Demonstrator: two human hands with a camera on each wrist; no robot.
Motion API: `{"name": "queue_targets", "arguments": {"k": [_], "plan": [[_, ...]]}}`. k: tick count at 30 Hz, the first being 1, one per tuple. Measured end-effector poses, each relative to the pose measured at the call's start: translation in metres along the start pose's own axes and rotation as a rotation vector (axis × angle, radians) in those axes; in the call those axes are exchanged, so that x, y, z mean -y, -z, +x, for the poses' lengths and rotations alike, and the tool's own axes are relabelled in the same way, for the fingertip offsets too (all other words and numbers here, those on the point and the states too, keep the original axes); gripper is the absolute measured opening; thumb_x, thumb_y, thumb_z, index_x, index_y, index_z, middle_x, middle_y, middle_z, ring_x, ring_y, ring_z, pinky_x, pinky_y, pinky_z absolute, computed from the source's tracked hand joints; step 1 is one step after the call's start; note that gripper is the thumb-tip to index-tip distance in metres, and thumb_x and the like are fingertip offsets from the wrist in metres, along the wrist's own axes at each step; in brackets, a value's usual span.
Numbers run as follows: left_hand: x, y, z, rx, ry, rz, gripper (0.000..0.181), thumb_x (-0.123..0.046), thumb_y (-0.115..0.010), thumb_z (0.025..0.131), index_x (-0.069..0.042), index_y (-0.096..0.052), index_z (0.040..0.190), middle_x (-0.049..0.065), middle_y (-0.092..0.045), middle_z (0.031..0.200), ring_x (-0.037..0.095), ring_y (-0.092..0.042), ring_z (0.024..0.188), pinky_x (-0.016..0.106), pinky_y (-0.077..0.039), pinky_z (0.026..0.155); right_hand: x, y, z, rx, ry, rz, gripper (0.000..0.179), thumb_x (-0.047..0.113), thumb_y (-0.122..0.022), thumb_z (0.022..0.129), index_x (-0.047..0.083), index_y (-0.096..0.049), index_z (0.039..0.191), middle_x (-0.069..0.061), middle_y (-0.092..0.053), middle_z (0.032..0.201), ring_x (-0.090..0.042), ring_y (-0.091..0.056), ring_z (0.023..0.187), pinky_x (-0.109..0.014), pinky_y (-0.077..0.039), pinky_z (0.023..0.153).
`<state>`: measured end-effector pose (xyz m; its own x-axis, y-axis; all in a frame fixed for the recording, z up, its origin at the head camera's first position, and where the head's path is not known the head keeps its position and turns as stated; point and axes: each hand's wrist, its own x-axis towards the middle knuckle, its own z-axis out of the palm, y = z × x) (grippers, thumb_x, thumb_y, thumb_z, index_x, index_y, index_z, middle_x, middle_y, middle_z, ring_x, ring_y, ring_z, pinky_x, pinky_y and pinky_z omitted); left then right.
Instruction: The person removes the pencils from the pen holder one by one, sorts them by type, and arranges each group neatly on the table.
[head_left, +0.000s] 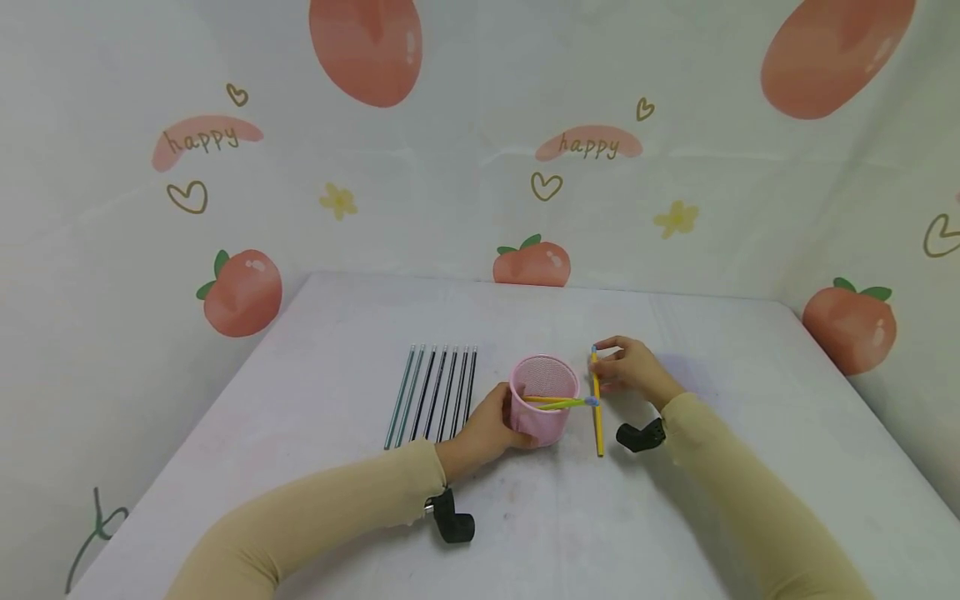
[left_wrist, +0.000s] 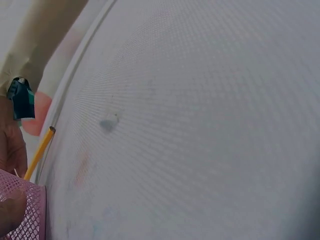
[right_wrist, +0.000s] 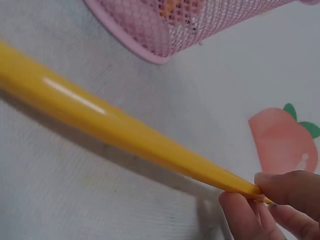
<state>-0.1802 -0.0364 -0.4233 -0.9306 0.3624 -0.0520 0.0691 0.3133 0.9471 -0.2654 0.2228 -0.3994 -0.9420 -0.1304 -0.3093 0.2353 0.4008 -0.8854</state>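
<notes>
A pink mesh pencil cup [head_left: 540, 427] stands on the white table, its mouth facing up. My left hand [head_left: 482, 429] grips its left side, and the left wrist view shows the thumb [left_wrist: 14, 207] against the mesh. A yellow pencil and a green pencil [head_left: 558, 406] lean inside, their blue ends past the right rim. To the right of the cup, my right hand [head_left: 636, 372] pinches another yellow pencil [head_left: 597, 429] near its far, blue end. In the right wrist view this pencil [right_wrist: 115, 127] runs close past the camera, with finger and thumb on its far end.
Several dark and teal pencils [head_left: 433, 392] lie side by side in a row left of the cup, partly behind the left hand. A white cloth backdrop [head_left: 450, 183] with peach prints rises behind the table. Black wrist cameras [head_left: 453, 521] hang below both sleeves.
</notes>
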Motion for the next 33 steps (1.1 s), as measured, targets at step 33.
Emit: {"name": "queue_targets", "arguments": {"k": [33], "plan": [[-0.0005,0.0000,0.0001,0.008,-0.009,-0.011,0.072,0.004,-0.080,0.073,0.000,-0.042,0.135,0.014,-0.053,0.133,0.028,-0.051,0.122,0.044,-0.042,0.108,-0.0053,-0.0094,0.0076,-0.037,-0.043,-0.154,0.057,0.012,-0.073,0.086,-0.002,-0.044,0.133,-0.010,-0.062,0.097,-0.006,-0.061,0.064,-0.022,-0.057,0.061]]}}
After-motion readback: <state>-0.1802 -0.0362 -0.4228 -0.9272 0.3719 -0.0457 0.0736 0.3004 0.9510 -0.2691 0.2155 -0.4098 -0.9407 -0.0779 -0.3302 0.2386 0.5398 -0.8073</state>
